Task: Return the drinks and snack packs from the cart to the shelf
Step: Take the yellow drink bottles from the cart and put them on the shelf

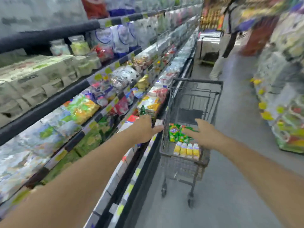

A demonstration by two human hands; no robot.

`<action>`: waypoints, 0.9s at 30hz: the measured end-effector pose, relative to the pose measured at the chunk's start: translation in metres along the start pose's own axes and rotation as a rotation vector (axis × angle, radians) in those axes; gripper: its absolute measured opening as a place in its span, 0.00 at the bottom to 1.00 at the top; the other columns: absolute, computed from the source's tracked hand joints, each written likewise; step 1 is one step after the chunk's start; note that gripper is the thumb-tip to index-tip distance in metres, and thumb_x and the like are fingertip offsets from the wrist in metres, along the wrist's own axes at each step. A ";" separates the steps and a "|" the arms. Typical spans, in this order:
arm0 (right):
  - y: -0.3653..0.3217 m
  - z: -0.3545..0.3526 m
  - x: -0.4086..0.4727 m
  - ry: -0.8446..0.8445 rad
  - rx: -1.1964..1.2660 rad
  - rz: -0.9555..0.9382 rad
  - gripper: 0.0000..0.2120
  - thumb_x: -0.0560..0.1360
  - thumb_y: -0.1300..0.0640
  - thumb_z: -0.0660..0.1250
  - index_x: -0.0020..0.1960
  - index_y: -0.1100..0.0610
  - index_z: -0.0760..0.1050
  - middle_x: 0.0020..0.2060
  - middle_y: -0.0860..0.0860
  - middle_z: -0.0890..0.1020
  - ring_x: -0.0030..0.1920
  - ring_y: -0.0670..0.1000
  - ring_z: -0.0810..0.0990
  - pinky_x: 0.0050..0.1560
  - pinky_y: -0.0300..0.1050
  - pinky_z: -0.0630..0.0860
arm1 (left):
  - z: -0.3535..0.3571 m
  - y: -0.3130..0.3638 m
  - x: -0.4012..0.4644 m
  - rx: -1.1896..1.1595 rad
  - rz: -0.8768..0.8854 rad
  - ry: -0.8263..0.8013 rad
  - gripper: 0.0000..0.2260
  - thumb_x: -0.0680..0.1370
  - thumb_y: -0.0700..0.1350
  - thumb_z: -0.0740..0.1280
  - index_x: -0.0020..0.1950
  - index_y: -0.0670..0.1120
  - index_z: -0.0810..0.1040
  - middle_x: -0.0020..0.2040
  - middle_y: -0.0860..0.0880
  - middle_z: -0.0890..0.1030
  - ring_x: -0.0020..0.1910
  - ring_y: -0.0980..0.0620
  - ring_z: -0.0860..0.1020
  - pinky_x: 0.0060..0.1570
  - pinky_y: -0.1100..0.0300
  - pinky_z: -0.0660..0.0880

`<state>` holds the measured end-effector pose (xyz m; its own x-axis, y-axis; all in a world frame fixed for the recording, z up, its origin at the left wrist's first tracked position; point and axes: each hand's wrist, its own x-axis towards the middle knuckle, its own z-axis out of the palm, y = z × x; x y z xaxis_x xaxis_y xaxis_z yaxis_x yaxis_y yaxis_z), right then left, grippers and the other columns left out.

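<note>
Snacks point(178, 134), green packs, lie in cart point(185, 159) basket, far side of four yellow drinks point(186, 150) standing in row near front rim. Right hand point(203, 133) over packs, fingers touching them; grip unclear. Left hand point(146, 129) open, empty, between cart and shelf point(77, 137). Blurred person point(228, 38) stands farther down aisle.

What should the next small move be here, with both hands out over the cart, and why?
Probably lower the right hand and close its fingers on the green snack pack. That hand is spread open just over the pack and grips nothing. The yellow drink bottles also lie in the cart. The left hand is open too, at the cart's shelf-side rim.
</note>
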<state>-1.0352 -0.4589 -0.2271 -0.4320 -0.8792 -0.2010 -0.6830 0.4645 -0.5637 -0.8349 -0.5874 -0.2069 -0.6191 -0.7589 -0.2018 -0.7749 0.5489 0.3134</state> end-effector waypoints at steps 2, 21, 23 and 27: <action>0.026 -0.007 0.015 0.030 -0.014 0.071 0.42 0.74 0.33 0.63 0.76 0.61 0.62 0.71 0.59 0.71 0.71 0.59 0.70 0.65 0.48 0.70 | 0.014 0.023 0.030 -0.052 0.020 -0.035 0.32 0.79 0.63 0.59 0.71 0.38 0.66 0.69 0.38 0.71 0.66 0.38 0.70 0.64 0.47 0.69; 0.190 0.068 0.299 -0.018 0.117 0.444 0.32 0.78 0.40 0.63 0.71 0.62 0.68 0.68 0.59 0.74 0.67 0.58 0.74 0.63 0.50 0.72 | 0.184 0.040 0.391 -0.140 0.062 -0.406 0.29 0.81 0.60 0.59 0.71 0.37 0.66 0.60 0.39 0.75 0.58 0.42 0.75 0.53 0.52 0.71; 0.216 0.090 0.334 -0.018 0.117 0.465 0.30 0.78 0.41 0.63 0.70 0.62 0.69 0.66 0.60 0.76 0.64 0.58 0.76 0.58 0.47 0.72 | 0.220 0.037 0.421 -0.169 0.030 -0.435 0.23 0.81 0.60 0.60 0.62 0.41 0.72 0.54 0.43 0.76 0.52 0.46 0.77 0.48 0.55 0.72; 0.268 0.138 0.393 -0.056 0.099 0.543 0.27 0.79 0.42 0.63 0.65 0.64 0.73 0.59 0.61 0.79 0.59 0.60 0.78 0.55 0.50 0.75 | 0.296 0.027 0.467 -0.193 -0.050 -0.479 0.27 0.81 0.58 0.60 0.68 0.36 0.68 0.59 0.38 0.77 0.58 0.39 0.77 0.53 0.51 0.74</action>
<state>-1.3070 -0.6949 -0.5678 -0.6730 -0.5218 -0.5242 -0.3108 0.8426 -0.4398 -1.1831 -0.8234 -0.5671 -0.6058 -0.5119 -0.6091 -0.7954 0.4075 0.4486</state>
